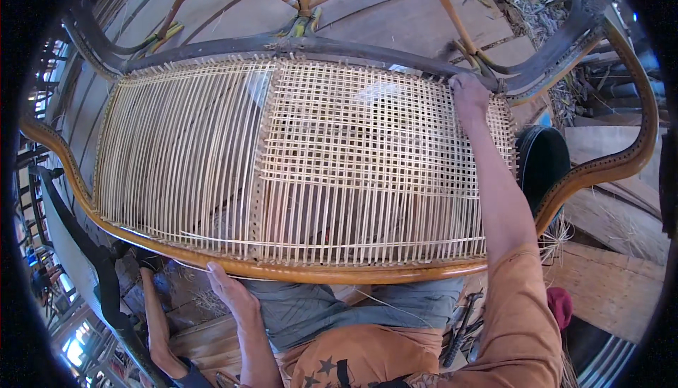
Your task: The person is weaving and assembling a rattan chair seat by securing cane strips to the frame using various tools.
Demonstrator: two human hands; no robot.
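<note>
A wooden seat frame with a curved golden front rail point(296, 272) and a dark far rail point(367, 50) lies across my lap. Pale cane strips fill it: a crossed lattice point(367, 127) in the right half, mostly parallel strips point(176, 148) in the left half. My right hand point(469, 96) is closed at the lattice's far right corner, by the dark rail; whatever its fingers hold is hidden. At the front rail, left of centre, my left hand point(229, 293) has its fingers stretched up against the rail's near side and grips nothing visible.
Curved wooden arms point(639, 134) rise at both ends of the frame. A dark round bucket point(544, 158) stands beyond the right end. Another person's forearm point(161, 324) shows at lower left, beside a dark curved frame piece point(106, 275). Cane scraps litter the boards point(614, 211).
</note>
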